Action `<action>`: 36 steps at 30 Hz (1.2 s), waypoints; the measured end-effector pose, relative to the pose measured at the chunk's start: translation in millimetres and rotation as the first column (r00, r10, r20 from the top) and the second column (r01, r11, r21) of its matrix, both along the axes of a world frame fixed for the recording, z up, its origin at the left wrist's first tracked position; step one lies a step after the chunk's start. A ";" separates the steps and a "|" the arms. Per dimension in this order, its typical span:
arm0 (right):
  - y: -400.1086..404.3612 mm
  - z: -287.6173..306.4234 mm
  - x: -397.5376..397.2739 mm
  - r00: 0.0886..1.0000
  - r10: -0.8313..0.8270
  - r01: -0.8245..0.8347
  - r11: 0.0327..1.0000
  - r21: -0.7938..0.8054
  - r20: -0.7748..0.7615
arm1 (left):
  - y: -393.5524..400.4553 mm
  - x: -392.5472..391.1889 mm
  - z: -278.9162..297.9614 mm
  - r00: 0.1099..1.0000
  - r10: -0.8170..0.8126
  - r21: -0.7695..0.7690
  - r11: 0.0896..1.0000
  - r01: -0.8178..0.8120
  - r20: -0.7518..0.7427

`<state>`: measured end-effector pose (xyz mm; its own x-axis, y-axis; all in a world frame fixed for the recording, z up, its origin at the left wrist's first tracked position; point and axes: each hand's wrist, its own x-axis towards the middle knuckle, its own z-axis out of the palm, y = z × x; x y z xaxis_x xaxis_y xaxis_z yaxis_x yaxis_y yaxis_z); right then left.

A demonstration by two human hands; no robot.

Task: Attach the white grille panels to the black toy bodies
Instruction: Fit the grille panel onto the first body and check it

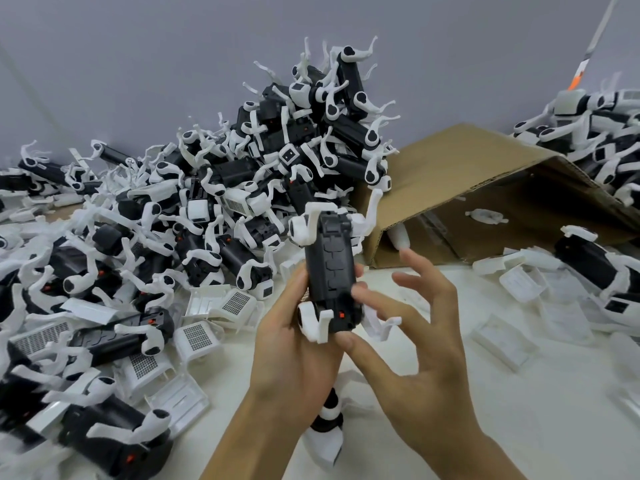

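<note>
Nearest the lens, two bare forearms rise from the bottom edge and meet at a black plastic toy body with white jointed legs (pixel 330 271), held upright above the white counter (pixel 485 393). The left hand (pixel 294 337) wraps its fingers round the body's left flank and lower end, gripping it firmly, probably so the ribbed black face stays turned toward the person. The right hand (pixel 412 327) is spread wide, its upper fingers splayed in the air; its thumb rests under the toy's near end and one fingertip touches the right edge, so it steadies rather than grips. A sliver of mesh shows at the body's left edge by the left fingers, which suggests a white grille panel sits on the hidden far side, though I cannot tell whether it is seated.

Loose white mesh-faced grille panels (pixel 197 337) lie on the counter to the near left, within easy reach of the left hand. Behind them rises a tall heap of black and white toy bodies (pixel 294 140), apparently the stock waiting for panels. To the far right a brown cardboard box tipped on its side (pixel 485 188) opens toward the counter, and flat white plastic covers (pixel 519 282) are scattered near it.
</note>
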<state>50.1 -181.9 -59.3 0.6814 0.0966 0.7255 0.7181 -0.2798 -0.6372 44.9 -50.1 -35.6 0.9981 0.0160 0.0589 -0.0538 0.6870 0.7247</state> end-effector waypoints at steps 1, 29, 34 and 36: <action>0.1 -0.5 -0.4 1.000 0.016 -0.016 1.000 0.013 0.023 | -0.9 -0.7 0.7 1.000 -0.006 0.011 1.000 0.006 -0.008; -5.4 -0.7 3.2 0.997 0.026 -0.018 0.995 0.098 -0.078 | 10.6 2.8 6.7 0.959 0.285 0.134 0.950 -0.283 0.008; -5.4 -3.9 5.8 0.991 0.116 -0.114 0.993 0.040 -0.059 | 11.1 0.0 7.5 0.971 0.240 0.102 0.966 -0.237 -0.018; -8.0 -2.1 10.6 0.998 0.027 -0.028 0.999 -0.023 -0.064 | 13.3 -0.2 9.9 0.984 0.175 0.109 0.979 -0.173 -0.015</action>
